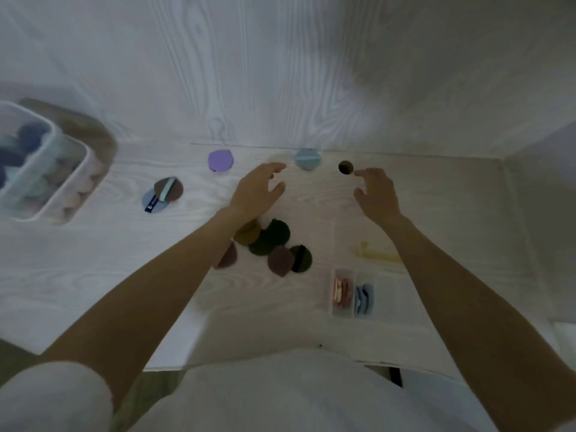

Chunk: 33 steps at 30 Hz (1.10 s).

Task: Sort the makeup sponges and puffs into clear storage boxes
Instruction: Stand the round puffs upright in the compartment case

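near the far edge of the white wood-grain surface (93, 275), both hands reach forward with fingers spread and loosely bent, each grip open and holding nothing. the left hand (255, 190) hovers just short of a light blue puff (307, 159) that lies against the far edge; the right hand (377, 194) has its fingertips just beside a small dark round sponge (345, 167), and whether they touch it cannot be told. a purple puff (220, 160) lies on the far edge to the left of the blue one. further left, a brown puff with a pale strap (170, 188) overlaps a blue puff with a dark label (152, 202). at the middle of the surface, partly under the left forearm, sits a loose heap of puffs (271, 244) in dark green, brown and mustard, overlapping one another. toward the right near edge stands a small clear divided box (353, 293): one compartment holds pinkish-red puffs on edge, the next holds blue ones. just beyond it lies a pale yellow object (374, 252), too blurred to name. at the left edge stand two clear storage boxes (53, 169) side by side, one with dark blue and teal pieces, the other with pastel green and pink ones.
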Tool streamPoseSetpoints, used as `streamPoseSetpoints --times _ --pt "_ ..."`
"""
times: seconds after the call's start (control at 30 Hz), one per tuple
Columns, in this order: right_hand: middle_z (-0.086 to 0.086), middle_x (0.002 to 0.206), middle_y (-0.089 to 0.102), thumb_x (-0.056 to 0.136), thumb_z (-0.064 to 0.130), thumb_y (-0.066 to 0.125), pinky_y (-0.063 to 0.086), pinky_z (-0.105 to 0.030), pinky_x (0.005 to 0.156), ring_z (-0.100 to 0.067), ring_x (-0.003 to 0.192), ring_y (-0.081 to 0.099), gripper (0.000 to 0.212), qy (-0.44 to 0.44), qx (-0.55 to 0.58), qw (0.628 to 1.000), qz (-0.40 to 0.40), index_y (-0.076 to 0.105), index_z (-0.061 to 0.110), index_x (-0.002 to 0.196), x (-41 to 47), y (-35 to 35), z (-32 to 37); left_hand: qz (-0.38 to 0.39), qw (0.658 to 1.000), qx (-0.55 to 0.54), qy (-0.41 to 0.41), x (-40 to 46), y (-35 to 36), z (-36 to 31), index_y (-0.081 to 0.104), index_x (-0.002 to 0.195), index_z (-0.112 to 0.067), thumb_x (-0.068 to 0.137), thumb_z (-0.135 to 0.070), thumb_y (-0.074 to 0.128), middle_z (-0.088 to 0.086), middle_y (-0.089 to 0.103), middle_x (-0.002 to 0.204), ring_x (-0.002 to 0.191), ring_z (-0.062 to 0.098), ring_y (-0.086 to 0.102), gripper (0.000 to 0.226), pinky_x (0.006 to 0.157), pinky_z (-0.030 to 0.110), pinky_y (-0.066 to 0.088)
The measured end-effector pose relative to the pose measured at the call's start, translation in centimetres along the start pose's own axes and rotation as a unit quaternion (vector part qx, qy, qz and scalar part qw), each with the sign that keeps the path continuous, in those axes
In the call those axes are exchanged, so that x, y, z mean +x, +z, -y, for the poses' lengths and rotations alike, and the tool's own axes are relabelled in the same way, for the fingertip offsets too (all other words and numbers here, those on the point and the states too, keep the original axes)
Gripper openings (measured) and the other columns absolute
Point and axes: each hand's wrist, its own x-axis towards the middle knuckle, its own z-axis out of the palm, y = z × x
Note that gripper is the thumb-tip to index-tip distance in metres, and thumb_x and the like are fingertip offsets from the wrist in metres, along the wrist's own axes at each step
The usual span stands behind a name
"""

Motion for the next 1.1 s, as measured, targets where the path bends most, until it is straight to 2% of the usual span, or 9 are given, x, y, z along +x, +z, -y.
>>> streamPoseSetpoints --times 0.13,0.27,0.4,0.57,0.7,0.77,0.87,0.97,1.1 --pt "-0.016 0.152 0.016 0.095 0.018 0.042 0.030 -0.046 0.105 -0.038 0.136 0.022 0.050 0.079 -0.101 0.988 0.087 0.029 0.025 0.144 3.0 1.0 -2.1 0.065 0.995 0.067 0.032 5.3 2.1 0.1 0.031 0.143 -0.015 0.097 -0.024 0.045 0.007 0.033 0.148 0.132 0.023 0.031 0.049 0.106 0.027 0.021" --pt "-0.014 0.140 0.029 0.093 0.008 0.042 0.035 -0.042 0.099 -0.039 0.122 0.032 0.045 0.101 -0.122 0.984 0.077 0.039 0.021 0.137 2.6 1.8 -1.0 0.088 0.976 0.173 0.098 8.0 4.6 0.7 0.031 0.142 -0.009 0.096 -0.026 0.040 0.012 0.031 0.149 0.134 0.030 0.028 0.050 0.106 0.041 0.030" --pt "-0.017 0.126 0.040 0.084 0.002 0.053 0.030 -0.032 0.092 -0.036 0.116 0.038 0.037 0.031 -0.070 0.997 0.029 0.052 0.014 0.119 1.1 2.6 0.4 0.027 0.966 0.239 0.092 9.3 5.6 0.4 0.053 0.128 -0.011 0.097 -0.028 0.040 0.012 0.047 0.134 0.121 0.031 0.039 0.037 0.090 0.041 0.042" --pt "-0.016 0.098 0.052 0.083 0.001 0.059 0.033 -0.026 0.064 -0.025 0.080 0.050 0.023 0.010 0.084 0.994 -0.074 0.059 0.008 0.104 -2.1 -0.2 1.8 0.025 0.983 0.176 0.039 11.4 5.9 -0.8 0.061 0.107 -0.002 0.093 -0.017 0.050 0.019 0.052 0.118 0.115 0.033 0.043 0.024 0.092 0.037 0.036" --pt "-0.013 0.096 0.058 0.082 0.001 0.060 0.039 -0.025 0.065 -0.017 0.077 0.051 0.021 -0.005 0.126 0.984 -0.130 0.064 0.008 0.102 -6.0 -2.0 1.6 -0.001 0.993 0.119 -0.022 11.3 6.7 -1.8 0.046 0.115 0.005 0.091 -0.003 0.049 0.024 0.051 0.113 0.100 0.033 0.052 0.025 0.073 0.028 0.033" --pt "-0.012 0.099 0.060 0.083 -0.001 0.059 0.039 -0.018 0.066 -0.015 0.079 0.052 0.024 0.011 0.147 0.978 -0.148 0.064 0.008 0.104 -8.0 -2.1 1.4 -0.001 0.996 0.086 -0.024 10.5 6.1 -2.1 0.044 0.122 0.002 0.089 -0.006 0.054 0.022 0.056 0.113 0.102 0.032 0.054 0.035 0.072 0.027 0.035" --pt "-0.009 0.102 0.062 0.085 -0.001 0.058 0.040 -0.005 0.069 -0.011 0.083 0.054 0.025 0.042 0.186 0.966 -0.175 0.064 0.010 0.106 -11.7 -2.2 0.8 0.042 0.996 0.078 0.018 7.6 4.6 -3.9 0.054 0.118 -0.007 0.087 -0.014 0.060 0.014 0.063 0.108 0.098 0.027 0.058 0.033 0.071 0.022 0.035" --pt "-0.004 0.104 0.064 0.089 0.005 0.058 0.049 -0.019 0.073 -0.011 0.085 0.057 0.028 0.093 0.217 0.954 -0.187 0.059 0.014 0.115 -15.6 -2.1 -0.2 0.077 0.991 0.046 0.099 2.2 3.7 -6.5 0.061 0.110 -0.013 0.086 -0.023 0.063 0.006 0.066 0.105 0.093 0.021 0.060 0.025 0.075 0.023 0.042" --pt "0.001 0.098 0.063 0.089 0.012 0.061 0.047 -0.021 0.070 -0.011 0.081 0.059 0.036 0.185 0.219 0.936 -0.204 0.054 0.016 0.124 -21.1 -1.8 -2.6 0.145 0.976 -0.005 0.164 -4.9 4.9 -9.8 0.063 0.110 -0.018 0.090 -0.018 0.059 0.002 0.064 0.107 0.093 0.017 0.058 0.021 0.078 0.025 0.044"
